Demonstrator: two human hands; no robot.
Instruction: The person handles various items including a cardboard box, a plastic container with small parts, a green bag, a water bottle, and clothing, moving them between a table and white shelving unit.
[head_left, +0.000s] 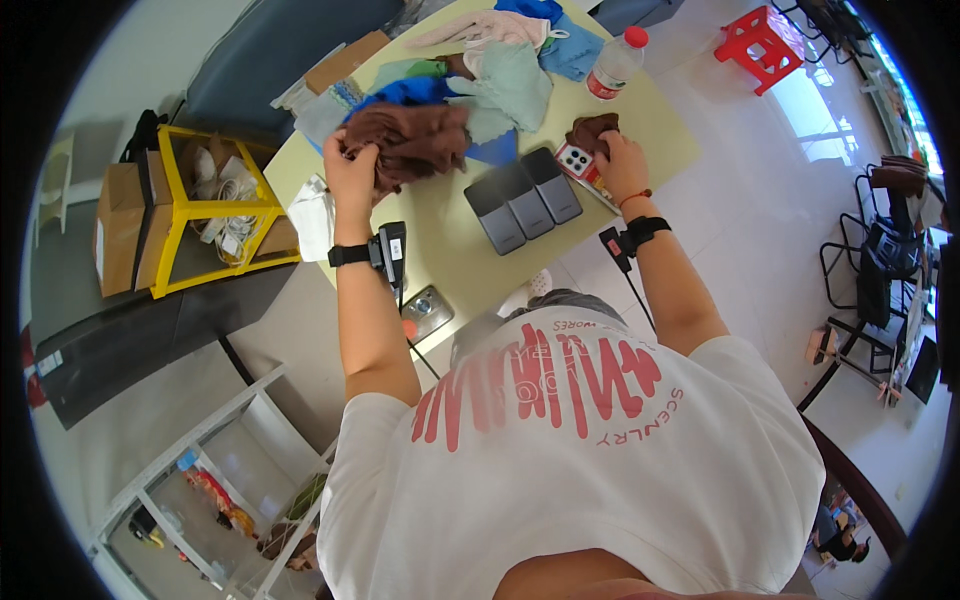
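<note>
My left hand (351, 171) grips the edge of a crumpled brown cloth (409, 139) at the left of the pale yellow table (442, 240). On the right, my right hand (624, 166) pinches a smaller bunched brown cloth (592, 131). Below that hand lies a white and red item with camera lenses (576, 159), partly covered by my fingers; whether it is a phone or its box I cannot tell. Between my hands, three grey and black power banks (523, 201) lie side by side. A blue flat piece (495, 148) shows behind them.
A pale green cloth (510, 86), a pink cloth (487, 30) and blue cloths (574, 49) heap at the far side. A plastic bottle (616, 64) with a red cap stands far right. A white packet (311, 217) and a phone (429, 313) lie near the left edge.
</note>
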